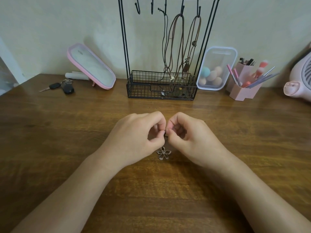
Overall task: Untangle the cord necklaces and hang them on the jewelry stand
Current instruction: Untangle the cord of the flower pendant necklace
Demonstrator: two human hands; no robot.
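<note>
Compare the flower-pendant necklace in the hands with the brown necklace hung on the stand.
The flower necklace is pinched between left hand and right hand over the table; the brown necklace hangs from a stand hook. The flower necklace's cord is dark and bunched; the brown necklace's falls in a long loop. Both are cord necklaces.

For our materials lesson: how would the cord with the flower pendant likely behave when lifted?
Probably floppy: the dark cord bends tightly between the pinching left hand and right hand. Its flower pendant looks like open wire, so likely light, apt to dangle.
</note>
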